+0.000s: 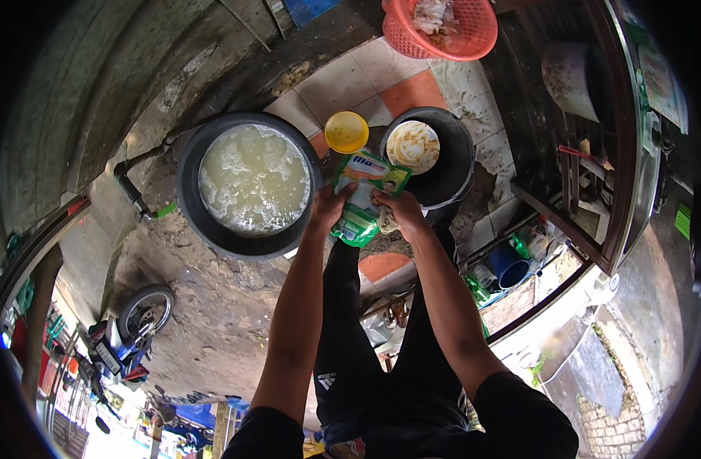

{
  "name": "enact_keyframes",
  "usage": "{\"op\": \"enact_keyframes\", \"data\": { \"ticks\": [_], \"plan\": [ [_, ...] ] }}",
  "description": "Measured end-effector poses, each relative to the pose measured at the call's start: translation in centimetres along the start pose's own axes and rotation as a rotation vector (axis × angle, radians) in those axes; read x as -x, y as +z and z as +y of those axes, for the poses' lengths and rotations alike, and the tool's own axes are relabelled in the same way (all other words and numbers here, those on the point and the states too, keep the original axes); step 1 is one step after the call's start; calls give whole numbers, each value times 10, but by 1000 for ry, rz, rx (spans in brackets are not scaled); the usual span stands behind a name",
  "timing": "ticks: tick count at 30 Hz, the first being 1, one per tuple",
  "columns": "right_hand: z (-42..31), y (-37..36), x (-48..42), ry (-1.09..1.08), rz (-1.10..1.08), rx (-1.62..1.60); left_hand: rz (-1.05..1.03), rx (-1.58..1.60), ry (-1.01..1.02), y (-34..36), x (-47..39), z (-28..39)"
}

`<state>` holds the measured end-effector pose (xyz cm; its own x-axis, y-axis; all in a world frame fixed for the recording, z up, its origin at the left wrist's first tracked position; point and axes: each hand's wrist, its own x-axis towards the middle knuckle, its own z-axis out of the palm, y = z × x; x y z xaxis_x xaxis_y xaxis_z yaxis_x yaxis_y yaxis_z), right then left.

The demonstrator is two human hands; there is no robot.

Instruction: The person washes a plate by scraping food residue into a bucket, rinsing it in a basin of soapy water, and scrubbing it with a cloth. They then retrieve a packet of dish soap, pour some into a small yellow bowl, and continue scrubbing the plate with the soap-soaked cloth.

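Note:
Both my hands grip a green plastic pouch with printed labels (pixel 359 201), held between two vessels. My left hand (pixel 330 207) pinches its left edge. At its right edge is my right hand (pixel 405 213), which also has a pale crumpled thing (pixel 387 220), perhaps a scrubber, under its fingers. To the left stands a large dark basin (pixel 191 221) of cloudy, foamy water (pixel 253 178). A yellow round container (pixel 346 132) sits just beyond the pouch. On the right a black bucket (pixel 456 166) holds a round white item with brown smears (pixel 413 147).
A pink plastic basket (pixel 402 37) with scraps stands at the far side on the tiles. A pipe (pixel 133 189) runs left of the basin. At the right are a wooden frame (pixel 562 229), a blue bucket (pixel 508 265) and bottles; a motorcycle (pixel 118 344) is at lower left.

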<state>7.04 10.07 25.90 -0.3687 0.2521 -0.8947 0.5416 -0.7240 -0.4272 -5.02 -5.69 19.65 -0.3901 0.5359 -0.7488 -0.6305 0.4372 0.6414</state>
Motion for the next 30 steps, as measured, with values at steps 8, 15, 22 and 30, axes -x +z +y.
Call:
{"op": "enact_keyframes", "data": {
  "ticks": [8, 15, 22, 30],
  "plan": [
    [5, -15, -7, -82, 24, 13, -30, -12, 21, 11, -12, -1],
    [-2, -10, -2, -69, 64, -18, -9, 18, 139, 16, -10, 7],
    [5, -14, -10, -64, 80, -9, 4, 13, 87, 19, -6, 14],
    [6, -11, -12, -75, 76, -47, 9, 64, 137, 21, -14, 6]
  ]
}}
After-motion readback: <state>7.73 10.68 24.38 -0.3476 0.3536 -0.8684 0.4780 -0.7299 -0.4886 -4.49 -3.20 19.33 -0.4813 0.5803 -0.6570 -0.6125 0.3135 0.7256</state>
